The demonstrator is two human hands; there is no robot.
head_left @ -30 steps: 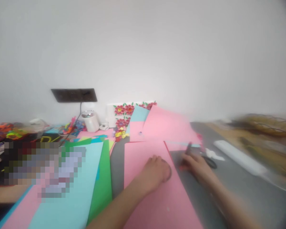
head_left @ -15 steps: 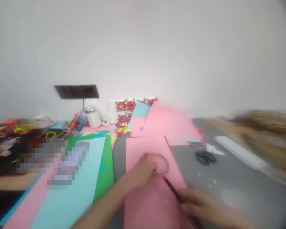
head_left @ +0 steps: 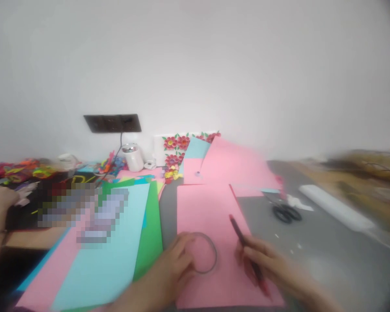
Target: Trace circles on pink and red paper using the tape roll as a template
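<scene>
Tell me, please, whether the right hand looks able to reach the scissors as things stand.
Probably yes: the scissors lie on the grey table just beyond the right hand, with nothing visible standing between them. The hand holds a pen, though, so it may have to put that down first.

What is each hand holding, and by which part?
The left hand holds a thin ring by its left edge; the right hand holds a dark pen near its middle.
</scene>
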